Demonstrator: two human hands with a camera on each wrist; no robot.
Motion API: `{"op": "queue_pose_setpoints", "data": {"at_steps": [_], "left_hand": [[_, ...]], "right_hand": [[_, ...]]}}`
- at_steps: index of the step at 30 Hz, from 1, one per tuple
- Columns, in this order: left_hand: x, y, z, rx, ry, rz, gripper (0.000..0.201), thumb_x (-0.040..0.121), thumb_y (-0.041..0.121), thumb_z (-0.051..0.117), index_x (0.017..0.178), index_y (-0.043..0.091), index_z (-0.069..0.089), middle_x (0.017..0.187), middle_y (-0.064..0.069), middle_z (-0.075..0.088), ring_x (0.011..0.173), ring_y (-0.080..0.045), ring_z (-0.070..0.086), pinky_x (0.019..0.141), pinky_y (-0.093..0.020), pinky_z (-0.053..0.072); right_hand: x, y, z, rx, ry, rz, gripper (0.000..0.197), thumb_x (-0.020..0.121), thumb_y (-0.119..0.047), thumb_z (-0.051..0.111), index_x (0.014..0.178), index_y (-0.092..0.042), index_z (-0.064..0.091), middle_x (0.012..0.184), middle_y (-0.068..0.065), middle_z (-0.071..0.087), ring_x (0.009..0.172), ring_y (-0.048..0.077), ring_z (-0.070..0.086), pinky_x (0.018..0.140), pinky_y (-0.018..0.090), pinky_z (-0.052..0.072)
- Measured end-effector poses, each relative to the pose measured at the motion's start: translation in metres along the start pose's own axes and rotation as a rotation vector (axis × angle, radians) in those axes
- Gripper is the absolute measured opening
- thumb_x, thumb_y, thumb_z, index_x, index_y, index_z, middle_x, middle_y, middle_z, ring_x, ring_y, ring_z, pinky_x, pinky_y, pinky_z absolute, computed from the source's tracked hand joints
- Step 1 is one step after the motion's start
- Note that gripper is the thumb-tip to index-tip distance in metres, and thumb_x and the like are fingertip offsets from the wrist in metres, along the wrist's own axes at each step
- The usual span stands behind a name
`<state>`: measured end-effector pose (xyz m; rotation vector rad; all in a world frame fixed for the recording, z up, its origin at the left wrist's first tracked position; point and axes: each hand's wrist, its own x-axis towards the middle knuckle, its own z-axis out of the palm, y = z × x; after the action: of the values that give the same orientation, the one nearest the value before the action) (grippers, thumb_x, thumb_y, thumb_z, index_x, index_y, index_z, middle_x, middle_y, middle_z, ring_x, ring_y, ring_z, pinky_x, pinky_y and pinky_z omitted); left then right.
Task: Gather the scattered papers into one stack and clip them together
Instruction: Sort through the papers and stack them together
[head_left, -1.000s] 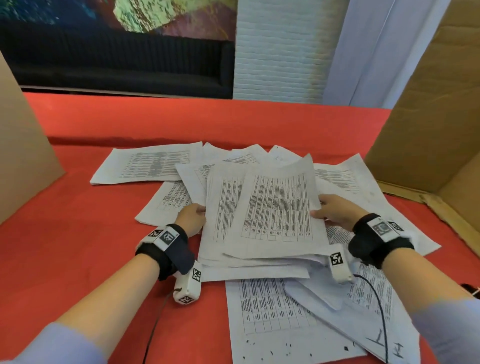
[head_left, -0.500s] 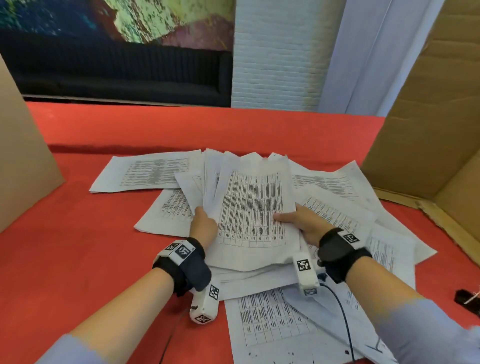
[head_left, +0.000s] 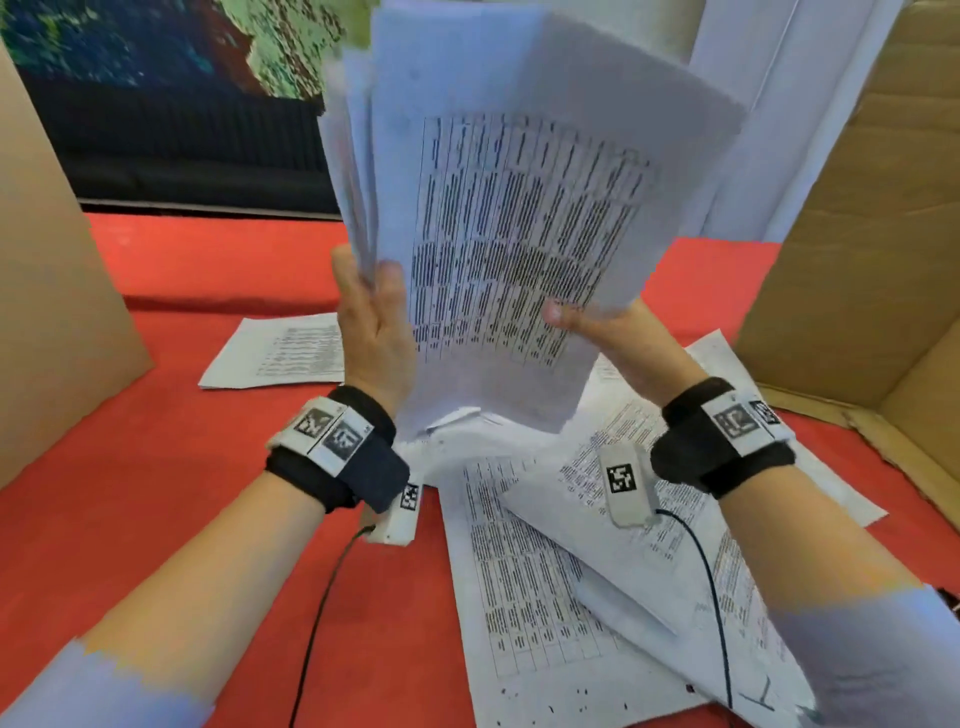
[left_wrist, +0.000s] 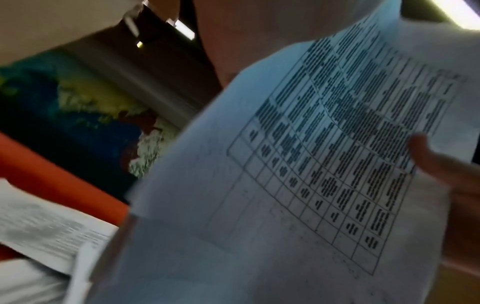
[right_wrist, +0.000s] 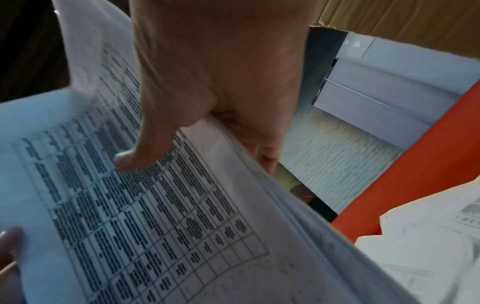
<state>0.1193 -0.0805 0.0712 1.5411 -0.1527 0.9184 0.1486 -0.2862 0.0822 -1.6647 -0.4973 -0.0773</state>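
A bundle of printed sheets (head_left: 519, 234) stands upright above the red table, held between both hands. My left hand (head_left: 371, 322) grips its left edge, thumb in front and fingers behind. My right hand (head_left: 597, 327) pinches the right edge, with the thumb (right_wrist: 145, 148) pressed on the printed table of the top sheet (right_wrist: 145, 205) and fingers behind. The same top sheet (left_wrist: 324, 164) fills the left wrist view. Loose sheets (head_left: 545, 571) still lie on the table below the hands, and one more sheet (head_left: 280, 358) lies apart at the left.
The red table (head_left: 156, 519) is flanked by a cardboard panel (head_left: 47, 291) on the left and an open cardboard box (head_left: 872, 234) on the right. A small dark object (head_left: 948, 597) sits at the right edge. Cables run from both wrist cameras.
Both hands pushed the top sheets together on the table, then lifted the bundle off the pile and tipped it upright in front of the camera.
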Motion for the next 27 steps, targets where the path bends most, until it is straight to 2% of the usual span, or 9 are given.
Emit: {"op": "queue_pose_setpoints", "data": {"at_steps": [4, 6, 8, 11, 13, 16, 20, 23, 27], "left_hand": [[0.004, -0.043, -0.011, 0.154, -0.176, -0.157, 0.013, 0.099, 0.035, 0.036, 0.104, 0.023, 0.039, 0.084, 0.013, 0.047, 0.072, 0.001, 0.048, 0.065, -0.014, 0.038], [0.0, -0.059, -0.007, 0.31, -0.28, -0.294, 0.004, 0.095, 0.021, 0.048, 0.091, 0.019, 0.048, 0.097, 0.008, 0.05, 0.091, -0.01, 0.047, 0.074, -0.017, 0.033], [-0.001, -0.051, 0.001, 0.334, -0.182, -0.314, 0.009, 0.095, 0.009, 0.046, 0.091, 0.016, 0.052, 0.086, 0.003, 0.046, 0.089, -0.012, 0.042, 0.069, -0.015, 0.028], [0.011, -0.02, 0.009, 0.142, 0.122, 0.042, 0.028, 0.099, 0.015, 0.03, 0.117, -0.005, 0.041, 0.071, 0.01, 0.038, 0.061, 0.002, 0.044, 0.056, -0.02, 0.031], [0.012, -0.009, 0.007, 0.127, 0.128, 0.179, 0.024, 0.098, 0.01, 0.032, 0.119, -0.002, 0.036, 0.079, 0.018, 0.04, 0.068, 0.014, 0.049, 0.061, -0.009, 0.04], [-0.004, -0.025, -0.005, 0.148, 0.081, 0.144, 0.024, 0.097, 0.017, 0.041, 0.12, 0.014, 0.032, 0.089, 0.023, 0.044, 0.076, 0.021, 0.052, 0.064, -0.001, 0.038], [-0.024, -0.067, -0.015, 0.172, 0.001, -0.179, 0.034, 0.092, 0.038, 0.038, 0.11, 0.01, 0.038, 0.073, 0.013, 0.047, 0.055, 0.0, 0.044, 0.06, -0.024, 0.029], [-0.022, -0.055, -0.006, 0.119, 0.053, -0.015, 0.022, 0.096, 0.011, 0.039, 0.115, -0.001, 0.039, 0.074, 0.009, 0.046, 0.058, 0.013, 0.049, 0.055, -0.011, 0.034], [-0.002, -0.029, -0.003, 0.044, 0.156, 0.251, 0.017, 0.096, 0.01, 0.036, 0.111, 0.012, 0.03, 0.094, 0.001, 0.054, 0.072, 0.019, 0.053, 0.063, 0.0, 0.039]], "right_hand": [[-0.002, 0.029, 0.002, 0.028, 0.047, 0.07, 0.058, 0.081, -0.035, 0.074, 0.133, -0.018, 0.054, 0.129, -0.001, 0.064, 0.121, 0.014, 0.058, 0.103, 0.041, 0.046], [0.005, 0.037, 0.012, -0.023, 0.185, 0.096, 0.048, 0.079, -0.033, 0.068, 0.122, -0.014, 0.057, 0.114, -0.003, 0.066, 0.103, 0.008, 0.061, 0.097, 0.038, 0.047], [0.013, 0.031, 0.022, 0.034, 0.298, 0.081, 0.03, 0.082, -0.017, 0.07, 0.108, -0.019, 0.057, 0.095, -0.01, 0.061, 0.081, -0.003, 0.058, 0.085, 0.025, 0.048], [0.017, -0.002, 0.035, 0.152, 0.33, -0.108, 0.025, 0.082, -0.011, 0.075, 0.099, -0.026, 0.065, 0.099, -0.004, 0.07, 0.091, 0.007, 0.067, 0.081, 0.023, 0.055], [0.015, -0.014, 0.034, 0.176, 0.323, -0.166, 0.024, 0.082, -0.012, 0.074, 0.102, -0.025, 0.067, 0.106, -0.001, 0.072, 0.102, 0.016, 0.069, 0.086, 0.029, 0.056], [0.006, 0.007, 0.029, 0.116, 0.306, -0.081, 0.029, 0.082, -0.014, 0.075, 0.11, -0.014, 0.069, 0.102, -0.002, 0.074, 0.095, 0.014, 0.07, 0.081, 0.029, 0.056], [-0.018, 0.054, 0.043, 0.197, 0.291, 0.169, 0.046, 0.072, -0.026, 0.082, 0.114, -0.015, 0.067, 0.106, 0.003, 0.075, 0.099, 0.02, 0.071, 0.093, 0.046, 0.054], [-0.01, 0.044, 0.054, 0.275, 0.415, 0.11, 0.043, 0.069, -0.032, 0.083, 0.106, -0.018, 0.067, 0.097, -0.007, 0.073, 0.088, 0.006, 0.07, 0.091, 0.039, 0.056], [0.007, 0.013, 0.049, 0.299, 0.399, -0.057, 0.038, 0.079, -0.028, 0.077, 0.112, -0.012, 0.066, 0.109, 0.006, 0.072, 0.105, 0.023, 0.068, 0.094, 0.048, 0.053]]}}
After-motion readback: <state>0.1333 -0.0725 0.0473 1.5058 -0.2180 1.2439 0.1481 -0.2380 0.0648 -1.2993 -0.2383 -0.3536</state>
